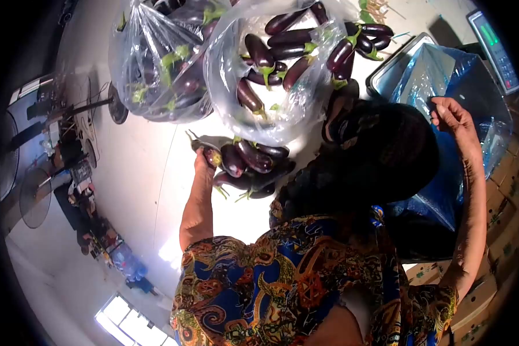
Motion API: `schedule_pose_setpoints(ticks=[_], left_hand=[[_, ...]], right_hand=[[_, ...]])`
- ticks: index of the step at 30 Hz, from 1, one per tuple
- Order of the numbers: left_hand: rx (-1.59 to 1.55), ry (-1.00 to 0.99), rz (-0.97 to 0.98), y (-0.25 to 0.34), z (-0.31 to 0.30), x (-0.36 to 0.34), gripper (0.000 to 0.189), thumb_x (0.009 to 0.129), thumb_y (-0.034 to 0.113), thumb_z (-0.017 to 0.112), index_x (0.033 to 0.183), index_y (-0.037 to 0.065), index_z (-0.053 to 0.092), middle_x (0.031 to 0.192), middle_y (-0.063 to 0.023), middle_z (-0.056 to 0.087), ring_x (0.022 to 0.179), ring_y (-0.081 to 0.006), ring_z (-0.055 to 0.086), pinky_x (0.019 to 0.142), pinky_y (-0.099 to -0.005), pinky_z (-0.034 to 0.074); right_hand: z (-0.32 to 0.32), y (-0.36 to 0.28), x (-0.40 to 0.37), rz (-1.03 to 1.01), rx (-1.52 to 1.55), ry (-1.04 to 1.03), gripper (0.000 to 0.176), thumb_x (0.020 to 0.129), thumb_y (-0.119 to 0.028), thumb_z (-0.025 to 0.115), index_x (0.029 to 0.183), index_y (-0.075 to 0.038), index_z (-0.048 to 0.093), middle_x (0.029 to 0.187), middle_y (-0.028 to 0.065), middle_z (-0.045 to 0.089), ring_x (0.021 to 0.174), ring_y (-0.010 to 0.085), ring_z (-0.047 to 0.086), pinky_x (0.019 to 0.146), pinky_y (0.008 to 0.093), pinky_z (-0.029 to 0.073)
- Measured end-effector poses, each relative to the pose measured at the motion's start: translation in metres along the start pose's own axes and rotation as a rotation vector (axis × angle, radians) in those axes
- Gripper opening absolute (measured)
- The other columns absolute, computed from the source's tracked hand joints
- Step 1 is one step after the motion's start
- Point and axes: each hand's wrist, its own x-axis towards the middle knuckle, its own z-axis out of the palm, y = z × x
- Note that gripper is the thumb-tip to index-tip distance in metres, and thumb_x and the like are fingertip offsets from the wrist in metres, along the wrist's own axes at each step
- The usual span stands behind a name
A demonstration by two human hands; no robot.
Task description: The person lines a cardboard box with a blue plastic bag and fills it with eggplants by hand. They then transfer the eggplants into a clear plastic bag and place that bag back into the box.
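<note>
My left hand (201, 160) is closed around an eggplant (214, 157) with a yellow-brown blemish, its stem pointing up and left. Just right of it, several dark purple eggplants (254, 155) lie in a pile on the white table. Farther right, my right hand (451, 113) pinches the edge of a blue plastic bag (424, 190), which hangs partly open by the scale. Above the pile, an open clear plastic bag (228, 112) holds more eggplants (259, 52).
A second clear bag (155, 69) full of eggplants stands at upper left. A scale (380, 75) with a lit display (493, 49) is at upper right, near loose eggplants (341, 57). A dark-haired head hides part of the table. Cartons (478, 300) are at lower right; a fan (36, 196) stands left.
</note>
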Motion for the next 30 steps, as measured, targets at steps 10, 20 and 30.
schedule_pose_setpoints(ticks=[10,20,30], left_hand=[[0.932,-0.541,1.396,0.057,0.254,-0.194,0.03,0.083,0.008,0.059,0.112,0.0,0.058,0.105,-0.0164,0.06,0.1,-0.033,0.057,0.089,-0.0381,0.045],[1.837,-0.202,0.971,0.053,0.507,-0.002,0.073,0.08,0.055,0.059,0.138,0.013,0.043,0.143,-0.0164,0.041,0.129,-0.0396,0.04,0.102,-0.0562,0.033],[1.178,-0.822,0.326,0.105,0.452,-0.086,0.052,0.08,0.039,0.068,0.112,0.0,0.059,0.091,-0.007,0.067,0.084,-0.0166,0.065,0.075,-0.0339,0.052]], right_hand=[[-0.014,0.018,0.001,0.053,0.143,0.152,0.017,0.095,-0.023,0.056,0.085,-0.009,0.057,0.076,-0.0008,0.057,0.069,0.0077,0.051,0.065,0.0216,0.041],[-0.02,0.036,-0.001,0.251,0.068,0.057,0.012,0.094,-0.018,0.058,0.09,-0.007,0.056,0.079,-0.002,0.058,0.075,0.0076,0.055,0.068,0.0227,0.044],[-0.014,0.014,-0.004,0.206,0.004,0.006,0.012,0.093,-0.016,0.059,0.089,-0.006,0.054,0.079,-0.0016,0.054,0.075,0.0093,0.053,0.069,0.0254,0.043]])
